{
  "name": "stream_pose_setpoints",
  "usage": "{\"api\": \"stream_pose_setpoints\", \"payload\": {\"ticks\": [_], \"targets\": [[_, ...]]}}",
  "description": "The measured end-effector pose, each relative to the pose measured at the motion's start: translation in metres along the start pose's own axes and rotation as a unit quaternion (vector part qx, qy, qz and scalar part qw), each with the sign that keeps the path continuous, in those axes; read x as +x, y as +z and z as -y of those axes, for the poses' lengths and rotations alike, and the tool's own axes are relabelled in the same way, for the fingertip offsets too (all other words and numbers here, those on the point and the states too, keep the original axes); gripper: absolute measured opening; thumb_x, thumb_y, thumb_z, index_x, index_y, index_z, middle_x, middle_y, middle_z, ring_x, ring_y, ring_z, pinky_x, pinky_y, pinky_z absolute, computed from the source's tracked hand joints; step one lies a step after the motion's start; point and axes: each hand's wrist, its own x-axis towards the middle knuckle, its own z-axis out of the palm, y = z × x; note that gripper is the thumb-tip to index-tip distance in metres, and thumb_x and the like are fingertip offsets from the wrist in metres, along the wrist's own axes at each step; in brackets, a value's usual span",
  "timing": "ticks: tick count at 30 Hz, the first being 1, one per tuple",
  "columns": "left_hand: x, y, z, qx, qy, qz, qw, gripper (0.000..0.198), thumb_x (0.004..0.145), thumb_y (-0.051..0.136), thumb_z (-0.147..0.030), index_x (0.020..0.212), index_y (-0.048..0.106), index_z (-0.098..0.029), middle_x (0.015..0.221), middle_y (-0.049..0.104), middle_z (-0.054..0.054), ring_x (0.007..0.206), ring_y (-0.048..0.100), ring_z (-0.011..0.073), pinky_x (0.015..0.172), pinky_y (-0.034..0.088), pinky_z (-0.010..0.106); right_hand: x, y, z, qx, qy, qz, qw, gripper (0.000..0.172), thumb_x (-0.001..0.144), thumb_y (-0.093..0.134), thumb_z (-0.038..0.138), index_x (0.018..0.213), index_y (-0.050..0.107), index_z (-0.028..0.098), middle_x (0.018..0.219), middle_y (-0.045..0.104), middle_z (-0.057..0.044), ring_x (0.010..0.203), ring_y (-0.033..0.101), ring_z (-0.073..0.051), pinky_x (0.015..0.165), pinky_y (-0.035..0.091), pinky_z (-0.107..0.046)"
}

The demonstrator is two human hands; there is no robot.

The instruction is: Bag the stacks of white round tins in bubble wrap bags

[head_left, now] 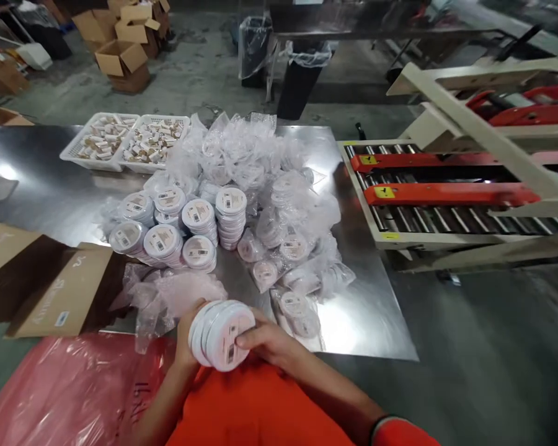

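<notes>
Both my hands grip a stack of flat round white tins [221,334] held on edge close to my body, near the front edge of the steel table [367,310]. My left hand [186,341] wraps the stack's left side. My right hand [267,339] presses on the labelled face from the right. Just beyond my hands lies crumpled clear wrap [167,297]. Further out stand several neat stacks of labelled tins [181,229], and behind and to the right of them a heap of tins in clear bags [270,186].
An open cardboard box [60,291] sits at the left, a red plastic bag [60,390] below it. Two white baskets of small parts [125,142] stand at the table's far left. A roller conveyor with red bars [446,192] is on the right. Bins and boxes stand on the floor beyond.
</notes>
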Motion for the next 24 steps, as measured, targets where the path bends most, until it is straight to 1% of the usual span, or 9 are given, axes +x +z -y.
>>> {"api": "stream_pose_setpoints", "payload": {"ticks": [3,5,7,9,12,15,17,21,24], "targets": [[-0.002,0.002,0.013,-0.047,-0.026,0.005,0.999,0.037,0.085,0.044,-0.039,0.053,0.046,-0.021,0.051,0.051,-0.001,0.050,0.049,0.0129,0.049,0.041,0.024,-0.002,-0.018,0.002,0.013,-0.026,-0.147,0.989,0.042,0.048,0.082,0.028,0.087,0.069,0.015,0.082,0.071,-0.005,0.074,0.064,-0.020,0.071,0.051,-0.030],[-0.006,-0.001,0.019,-0.041,-0.032,-0.010,0.999,0.043,0.090,0.038,-0.040,0.051,0.038,-0.022,0.047,0.043,-0.003,0.046,0.042,0.0112,0.045,0.035,0.023,-0.005,-0.028,0.006,-0.002,-0.052,-0.211,0.976,0.045,0.048,0.083,0.027,0.089,0.068,0.017,0.083,0.071,-0.004,0.076,0.063,-0.020,0.074,0.051,-0.032],[-0.008,-0.002,0.019,0.009,0.004,-0.033,0.999,0.042,0.090,0.040,-0.036,0.051,0.036,-0.021,0.049,0.042,-0.003,0.047,0.040,0.0105,0.047,0.032,0.023,-0.009,-0.031,0.009,-0.018,-0.062,-0.226,0.972,0.045,0.051,0.082,0.028,0.092,0.066,0.019,0.086,0.070,-0.004,0.079,0.063,-0.021,0.077,0.051,-0.034],[-0.008,-0.001,0.015,0.069,0.043,-0.077,0.994,0.038,0.088,0.044,-0.030,0.052,0.036,-0.021,0.051,0.042,-0.003,0.049,0.039,0.0104,0.051,0.030,0.024,-0.012,-0.027,0.010,-0.033,-0.062,-0.212,0.975,0.045,0.055,0.081,0.032,0.094,0.064,0.019,0.087,0.069,-0.004,0.081,0.063,-0.021,0.079,0.050,-0.036],[-0.006,0.002,0.006,0.104,0.056,-0.118,0.986,0.037,0.087,0.047,-0.027,0.053,0.034,-0.021,0.052,0.040,-0.004,0.050,0.039,0.0103,0.053,0.030,0.024,-0.012,-0.017,0.006,-0.146,-0.104,-0.202,0.963,0.056,0.055,0.081,0.030,0.105,0.059,0.020,0.099,0.067,-0.005,0.092,0.062,-0.022,0.085,0.049,-0.036],[-0.005,0.002,0.000,0.105,0.071,-0.058,0.990,0.034,0.091,0.040,-0.029,0.058,0.037,-0.021,0.055,0.044,-0.003,0.052,0.043,0.0109,0.053,0.032,0.023,-0.011,-0.011,0.001,-0.304,-0.164,-0.220,0.912,0.069,0.059,0.078,0.026,0.122,0.049,0.022,0.122,0.059,-0.007,0.109,0.056,-0.023,0.094,0.045,-0.036],[-0.006,0.002,-0.001,0.132,0.086,-0.015,0.987,0.032,0.093,0.033,-0.028,0.064,0.042,-0.022,0.059,0.050,-0.001,0.054,0.048,0.0126,0.054,0.033,0.024,-0.010,-0.013,-0.002,-0.369,-0.174,-0.218,0.887,0.068,0.064,0.074,0.025,0.126,0.044,0.023,0.127,0.055,-0.008,0.111,0.055,-0.023,0.094,0.044,-0.035],[-0.009,0.007,-0.002,0.216,0.134,-0.002,0.967,0.031,0.094,0.033,-0.026,0.067,0.049,-0.021,0.064,0.057,0.003,0.056,0.052,0.0150,0.052,0.030,0.026,-0.007,-0.022,-0.006,-0.465,-0.162,-0.219,0.842,0.060,0.066,0.069,0.026,0.121,0.045,0.023,0.109,0.062,-0.005,0.096,0.059,-0.022,0.084,0.047,-0.033],[-0.010,0.015,-0.005,0.247,0.159,-0.005,0.956,0.031,0.094,0.038,-0.028,0.066,0.051,-0.021,0.063,0.058,0.003,0.054,0.052,0.0146,0.050,0.027,0.026,-0.002,-0.025,-0.008,-0.552,-0.173,-0.278,0.766,0.060,0.065,0.067,0.025,0.122,0.049,0.023,0.104,0.064,-0.007,0.092,0.060,-0.025,0.085,0.046,-0.037]]}}
